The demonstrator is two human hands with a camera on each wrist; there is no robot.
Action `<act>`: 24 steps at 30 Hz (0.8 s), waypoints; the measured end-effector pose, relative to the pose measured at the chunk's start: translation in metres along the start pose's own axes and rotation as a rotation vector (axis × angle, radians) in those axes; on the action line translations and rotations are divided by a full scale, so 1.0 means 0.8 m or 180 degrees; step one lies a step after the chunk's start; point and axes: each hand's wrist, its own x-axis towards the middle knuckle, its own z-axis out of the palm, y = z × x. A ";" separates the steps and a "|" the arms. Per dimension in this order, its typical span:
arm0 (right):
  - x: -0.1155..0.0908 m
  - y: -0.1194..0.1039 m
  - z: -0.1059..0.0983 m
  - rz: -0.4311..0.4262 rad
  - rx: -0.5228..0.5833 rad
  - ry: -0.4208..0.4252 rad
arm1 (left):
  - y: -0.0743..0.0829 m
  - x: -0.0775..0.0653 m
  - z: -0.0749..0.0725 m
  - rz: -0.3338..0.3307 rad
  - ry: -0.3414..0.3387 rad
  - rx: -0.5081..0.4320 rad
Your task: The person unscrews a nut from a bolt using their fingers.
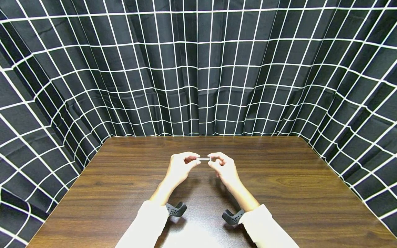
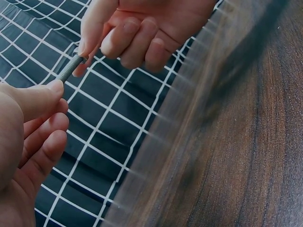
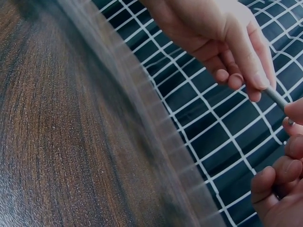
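Above the middle of the table, both hands hold one thin grey metal bolt point(image 1: 204, 158) lying level between them. Its threads show on the bolt point(image 2: 70, 68) in the left wrist view. My left hand point(image 1: 180, 167) pinches one end between thumb and fingers. The opposite end is pinched by my right hand point(image 1: 225, 169), whose other fingers are curled in. Fingertips cover both ends, so their shape is mostly hidden. In the right wrist view the smooth-looking bolt point(image 3: 276, 98) runs from the left fingertips to the right thumb.
A brown wood-grain table point(image 1: 124, 179) lies under the hands. Black curtains with a white grid point(image 1: 198, 69) hang behind it and along both sides. Dark grey wrist bands point(image 1: 176, 209) sit at the white sleeves point(image 1: 145, 224).
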 end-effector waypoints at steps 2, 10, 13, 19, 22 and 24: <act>0.000 0.002 0.000 -0.0010 -0.0015 -0.0021 | -0.001 0.000 0.001 0.0007 0.0003 -0.0011; -0.001 -0.004 0.002 0.0194 -0.0020 0.0003 | 0.001 0.000 0.001 0.0023 0.0002 -0.0045; -0.004 -0.020 0.003 0.0250 -0.0036 -0.0006 | 0.001 0.000 0.001 0.0013 -0.0004 -0.0042; -0.011 -0.047 0.006 0.0400 -0.0309 0.0030 | 0.002 -0.001 0.000 0.0008 -0.0054 -0.0039; -0.011 -0.049 0.006 0.0453 -0.0385 0.0044 | 0.003 -0.001 0.000 0.0018 -0.0068 -0.0021; -0.011 -0.049 0.006 0.0475 -0.0390 0.0051 | 0.003 -0.001 0.000 0.0010 -0.0069 -0.0006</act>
